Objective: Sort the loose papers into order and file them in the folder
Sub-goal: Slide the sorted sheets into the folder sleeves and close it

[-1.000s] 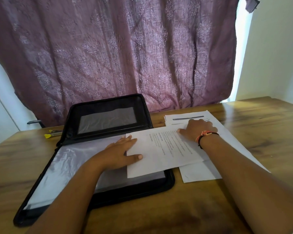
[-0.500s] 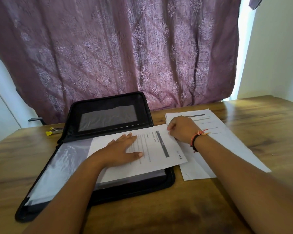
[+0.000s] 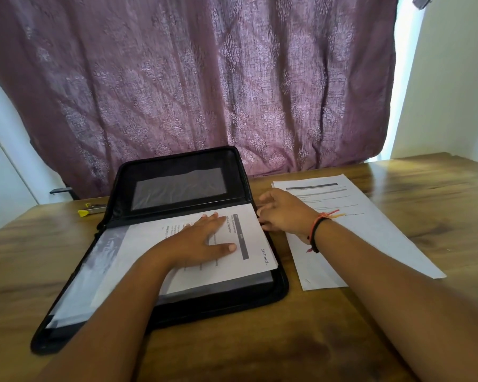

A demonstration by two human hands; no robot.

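Head view: your left hand [image 3: 202, 241] lies flat on a printed sheet [image 3: 249, 238], fingers [image 3: 218, 216] spread, pressing it onto the open black folder [image 3: 177, 307] on the table [image 3: 260, 348]. Your right hand [image 3: 284, 213] rests just beside the folder's right edge, fingers loosely spread and holding nothing. The other papers [image 3: 370, 232] lie on the table under your right wrist.

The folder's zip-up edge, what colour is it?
Black. The folder shows it best in the head view, all around its rim.
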